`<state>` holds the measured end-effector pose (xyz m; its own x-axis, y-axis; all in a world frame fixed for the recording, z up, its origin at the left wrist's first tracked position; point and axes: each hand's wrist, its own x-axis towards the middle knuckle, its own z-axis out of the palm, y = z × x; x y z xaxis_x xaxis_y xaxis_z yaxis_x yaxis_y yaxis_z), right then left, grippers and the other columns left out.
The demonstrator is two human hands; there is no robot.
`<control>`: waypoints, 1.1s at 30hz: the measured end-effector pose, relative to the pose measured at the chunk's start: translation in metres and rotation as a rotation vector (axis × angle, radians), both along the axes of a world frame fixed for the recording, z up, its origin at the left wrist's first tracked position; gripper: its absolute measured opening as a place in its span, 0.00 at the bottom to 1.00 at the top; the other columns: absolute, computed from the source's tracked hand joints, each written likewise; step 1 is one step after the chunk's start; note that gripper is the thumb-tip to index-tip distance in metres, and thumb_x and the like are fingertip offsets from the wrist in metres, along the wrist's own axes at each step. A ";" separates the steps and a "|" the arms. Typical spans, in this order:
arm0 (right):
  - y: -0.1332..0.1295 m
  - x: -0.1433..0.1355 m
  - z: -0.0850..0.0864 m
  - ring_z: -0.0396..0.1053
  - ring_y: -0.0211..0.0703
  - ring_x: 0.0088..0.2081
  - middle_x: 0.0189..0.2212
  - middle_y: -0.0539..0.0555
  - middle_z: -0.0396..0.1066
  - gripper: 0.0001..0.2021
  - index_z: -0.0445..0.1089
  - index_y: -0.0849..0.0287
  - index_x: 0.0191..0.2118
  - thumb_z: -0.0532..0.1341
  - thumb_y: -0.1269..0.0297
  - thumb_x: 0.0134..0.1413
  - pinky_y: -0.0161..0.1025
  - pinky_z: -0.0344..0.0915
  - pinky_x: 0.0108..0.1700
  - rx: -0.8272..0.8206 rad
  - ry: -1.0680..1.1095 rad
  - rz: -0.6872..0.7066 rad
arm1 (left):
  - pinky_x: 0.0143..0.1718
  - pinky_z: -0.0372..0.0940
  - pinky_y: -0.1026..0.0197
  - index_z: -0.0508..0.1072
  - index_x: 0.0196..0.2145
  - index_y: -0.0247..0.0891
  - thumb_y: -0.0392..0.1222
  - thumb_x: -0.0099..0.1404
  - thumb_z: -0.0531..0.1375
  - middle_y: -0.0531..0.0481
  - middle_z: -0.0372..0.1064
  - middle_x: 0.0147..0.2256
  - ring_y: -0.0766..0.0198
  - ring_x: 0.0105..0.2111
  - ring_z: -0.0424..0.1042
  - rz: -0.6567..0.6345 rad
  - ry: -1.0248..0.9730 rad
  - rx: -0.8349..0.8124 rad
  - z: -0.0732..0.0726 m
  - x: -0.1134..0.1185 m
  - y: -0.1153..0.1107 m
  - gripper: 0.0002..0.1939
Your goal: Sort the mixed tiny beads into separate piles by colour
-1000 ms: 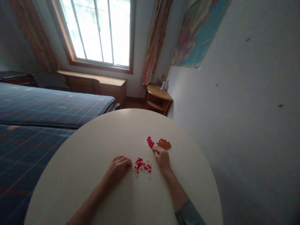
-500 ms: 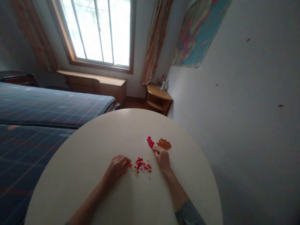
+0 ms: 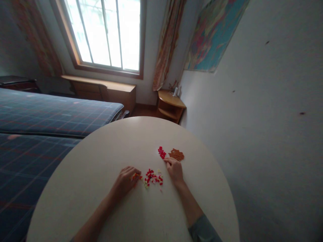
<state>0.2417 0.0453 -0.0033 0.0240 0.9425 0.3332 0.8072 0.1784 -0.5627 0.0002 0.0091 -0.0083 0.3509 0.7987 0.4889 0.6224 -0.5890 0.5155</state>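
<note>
My left hand (image 3: 129, 176) rests on the round table with its fingers curled over several small orange pieces (image 3: 136, 175), some showing at the fingertips. Just to its right lies a loose heap of small red, pink and pale green pieces (image 3: 152, 177). My right hand (image 3: 174, 169) is closed, its fingertips at the lower end of a cluster of small red pieces (image 3: 162, 152). Whether a piece is pinched there is too small to see. Beyond the knuckles of that hand is a flat pile of brown pieces (image 3: 177, 154).
The cream round table (image 3: 121, 141) has a bed with a plaid mattress (image 3: 55, 111) along its left side. A white wall (image 3: 264, 151) runs along the right. Toward the window stand a wooden desk (image 3: 118, 86) and a corner shelf (image 3: 170, 99).
My left fingers have shifted slightly over the orange pieces, so fewer of them show. My right hand stays in the same place by the red cluster.
</note>
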 end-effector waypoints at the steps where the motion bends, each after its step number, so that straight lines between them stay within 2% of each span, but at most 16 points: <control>1: 0.000 0.000 0.000 0.69 0.39 0.38 0.34 0.52 0.73 0.14 0.74 0.58 0.31 0.52 0.77 0.45 0.36 0.61 0.45 -0.001 0.000 -0.003 | 0.36 0.63 0.62 0.70 0.27 0.39 0.35 0.58 0.54 0.50 0.72 0.29 0.64 0.32 0.69 -0.013 0.020 -0.002 0.000 0.000 -0.001 0.05; 8: 0.001 0.001 -0.002 0.69 0.39 0.38 0.34 0.52 0.73 0.15 0.74 0.57 0.31 0.52 0.78 0.44 0.37 0.62 0.45 0.018 -0.002 0.006 | 0.40 0.60 0.58 0.72 0.30 0.41 0.36 0.55 0.57 0.48 0.70 0.37 0.61 0.37 0.67 0.008 0.119 0.011 0.010 0.003 -0.008 0.05; 12: 0.002 0.002 -0.003 0.69 0.40 0.38 0.34 0.52 0.73 0.15 0.74 0.57 0.31 0.52 0.78 0.44 0.38 0.62 0.45 0.021 -0.014 0.000 | 0.41 0.60 0.56 0.72 0.30 0.42 0.35 0.56 0.56 0.48 0.70 0.38 0.60 0.38 0.66 0.021 0.169 0.009 0.007 0.004 -0.007 0.06; 18: 0.001 0.002 -0.004 0.69 0.40 0.38 0.34 0.53 0.73 0.15 0.74 0.58 0.31 0.52 0.78 0.44 0.37 0.62 0.45 0.018 -0.007 0.007 | 0.40 0.60 0.58 0.71 0.27 0.41 0.34 0.56 0.56 0.49 0.71 0.36 0.61 0.37 0.67 0.026 0.155 -0.005 0.002 0.003 -0.003 0.05; 26: 0.002 0.002 -0.004 0.69 0.39 0.38 0.34 0.52 0.73 0.15 0.74 0.58 0.32 0.52 0.78 0.44 0.36 0.62 0.45 0.012 -0.005 0.009 | 0.38 0.61 0.60 0.70 0.26 0.39 0.31 0.54 0.56 0.50 0.72 0.32 0.63 0.34 0.68 -0.026 0.106 -0.010 0.002 0.002 -0.001 0.06; 33: 0.002 0.002 -0.004 0.69 0.40 0.37 0.34 0.52 0.73 0.15 0.73 0.58 0.31 0.52 0.78 0.44 0.37 0.62 0.45 0.015 0.001 0.023 | 0.39 0.60 0.60 0.70 0.26 0.39 0.32 0.55 0.56 0.49 0.72 0.32 0.63 0.34 0.68 -0.022 0.109 -0.001 0.002 0.002 -0.001 0.05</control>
<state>0.2434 0.0469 -0.0073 0.0029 0.9378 0.3472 0.8023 0.2050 -0.5605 0.0026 0.0077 -0.0059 0.4192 0.7907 0.4462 0.6620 -0.6025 0.4458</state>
